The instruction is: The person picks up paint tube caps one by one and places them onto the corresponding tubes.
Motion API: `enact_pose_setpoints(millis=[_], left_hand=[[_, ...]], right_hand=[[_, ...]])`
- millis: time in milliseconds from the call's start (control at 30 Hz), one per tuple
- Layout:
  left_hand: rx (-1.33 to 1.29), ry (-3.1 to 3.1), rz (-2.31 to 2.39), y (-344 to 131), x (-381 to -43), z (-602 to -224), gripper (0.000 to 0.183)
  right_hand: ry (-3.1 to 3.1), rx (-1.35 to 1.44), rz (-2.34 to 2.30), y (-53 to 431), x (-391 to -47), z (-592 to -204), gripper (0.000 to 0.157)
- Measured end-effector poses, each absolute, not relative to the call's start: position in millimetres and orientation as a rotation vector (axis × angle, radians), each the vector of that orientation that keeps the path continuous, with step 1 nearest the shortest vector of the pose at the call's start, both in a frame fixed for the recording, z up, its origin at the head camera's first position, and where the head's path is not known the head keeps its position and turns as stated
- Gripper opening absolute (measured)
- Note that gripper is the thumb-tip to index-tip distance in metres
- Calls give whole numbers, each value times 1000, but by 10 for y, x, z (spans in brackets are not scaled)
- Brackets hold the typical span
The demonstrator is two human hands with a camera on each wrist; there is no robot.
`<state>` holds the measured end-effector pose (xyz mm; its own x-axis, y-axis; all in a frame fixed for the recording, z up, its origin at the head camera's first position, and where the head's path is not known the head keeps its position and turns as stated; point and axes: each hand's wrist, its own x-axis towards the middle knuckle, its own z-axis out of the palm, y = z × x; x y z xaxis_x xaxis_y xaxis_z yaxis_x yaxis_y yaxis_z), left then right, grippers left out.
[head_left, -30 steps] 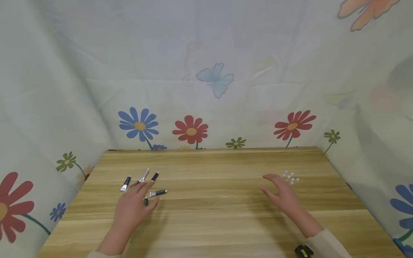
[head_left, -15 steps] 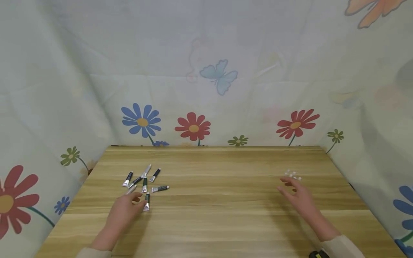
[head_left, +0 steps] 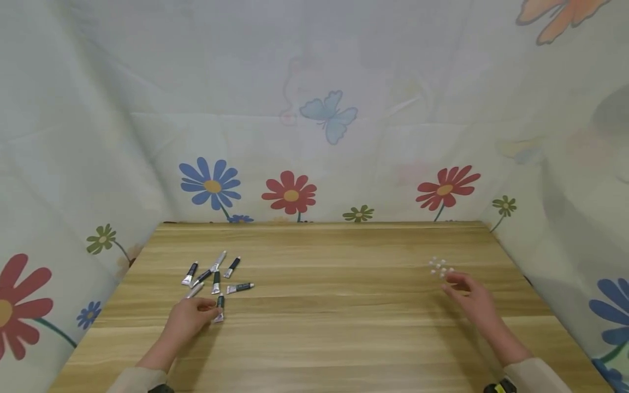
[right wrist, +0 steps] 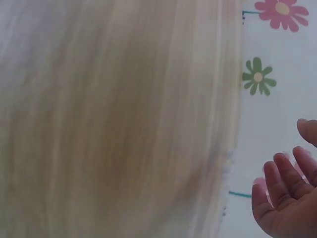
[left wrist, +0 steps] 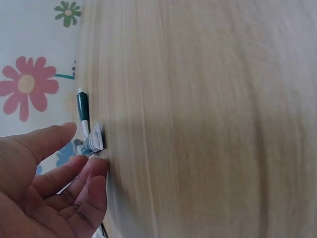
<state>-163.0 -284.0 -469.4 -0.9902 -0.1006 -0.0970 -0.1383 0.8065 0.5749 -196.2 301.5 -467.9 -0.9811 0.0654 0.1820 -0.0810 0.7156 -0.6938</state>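
Several small paint tubes lie in a loose group on the left of the wooden table. The nearest, a dark green paint tube (head_left: 220,307) with a silver end, lies right at the fingertips of my left hand (head_left: 184,322). In the left wrist view a gap shows between thumb and fingers, with a tube's crimped silver end (left wrist: 95,141) just beyond them. My right hand (head_left: 474,300) hovers beside a cluster of tiny white pieces (head_left: 437,267), too small to make out. In the right wrist view its thumb and fingers stand apart, holding nothing.
Behind the near tube lie a silver-white tube (head_left: 195,290), another dark tube (head_left: 216,282) and a sideways one (head_left: 240,287). Flower-printed cloth (head_left: 344,164) rises around the table's (head_left: 334,327) back and sides.
My left hand has drawn back from over the tube group to the near tube, its fingers coming closer together. The right hand has moved right and slightly nearer, beside the white pieces.
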Motion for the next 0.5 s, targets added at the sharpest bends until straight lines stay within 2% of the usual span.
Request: enact_pose_setpoints(millis=[233, 500], left_hand=[[-252, 2899, 996, -2859, -1661, -4725, 38], [-276, 2879, 1012, -2852, -1700, -4750, 36]], right_hand=[[-2844, -130, 1100, 3121, -2039, -4683, 43], [-2877, -167, 1071, 3262, -2128, -4714, 43]])
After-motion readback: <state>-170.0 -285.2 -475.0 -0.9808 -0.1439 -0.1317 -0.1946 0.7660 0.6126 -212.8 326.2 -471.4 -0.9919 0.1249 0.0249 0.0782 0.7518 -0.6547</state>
